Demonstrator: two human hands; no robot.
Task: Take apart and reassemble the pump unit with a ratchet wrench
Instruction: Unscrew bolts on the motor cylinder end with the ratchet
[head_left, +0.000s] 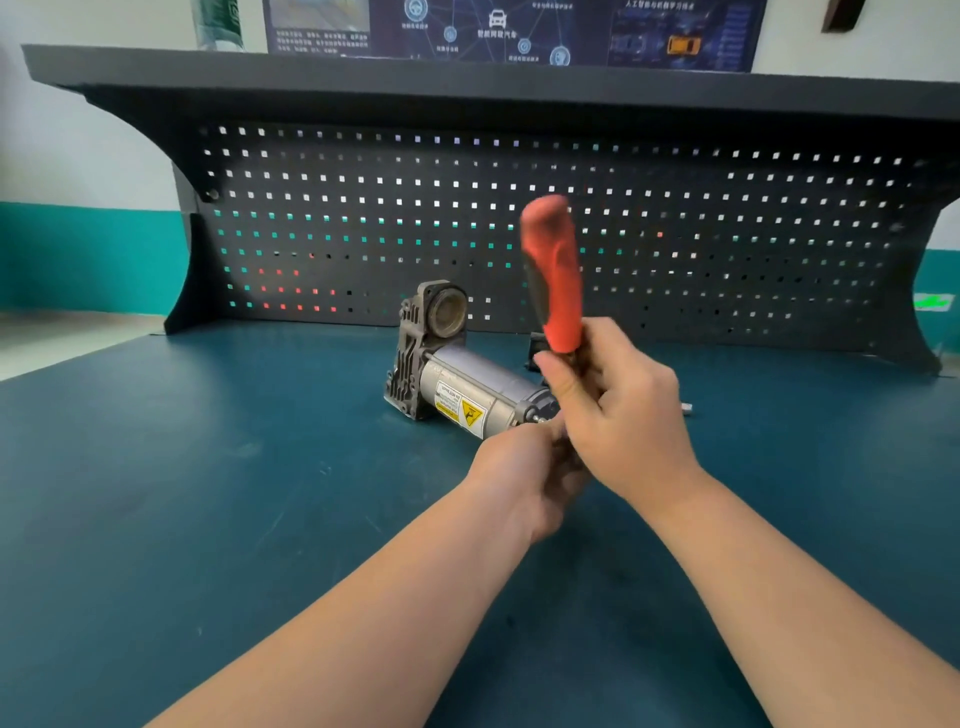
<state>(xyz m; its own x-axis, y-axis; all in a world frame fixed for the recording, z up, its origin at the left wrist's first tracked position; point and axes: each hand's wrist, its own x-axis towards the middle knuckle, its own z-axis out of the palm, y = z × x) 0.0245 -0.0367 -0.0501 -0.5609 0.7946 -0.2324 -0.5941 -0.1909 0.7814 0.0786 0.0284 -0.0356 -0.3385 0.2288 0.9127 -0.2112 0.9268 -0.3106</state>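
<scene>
Wrench at the pump's near end

Our right hand fingers wrap the wrench below its red grip; left hand fingers curl at the hidden head. The pump lies just beyond on the tabletop: probably heavy, rigid; hold its barrel.

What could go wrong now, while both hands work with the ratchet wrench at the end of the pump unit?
1. The pump unit lies loose on the bench top; neither hand steadies it, so it may roll or turn under torque.
2. The right hand grips the ratchet wrench low, below most of the red handle, so it might slip.
3. The left hand sits close to the wrench head, so its fingers could be pinched.
</scene>
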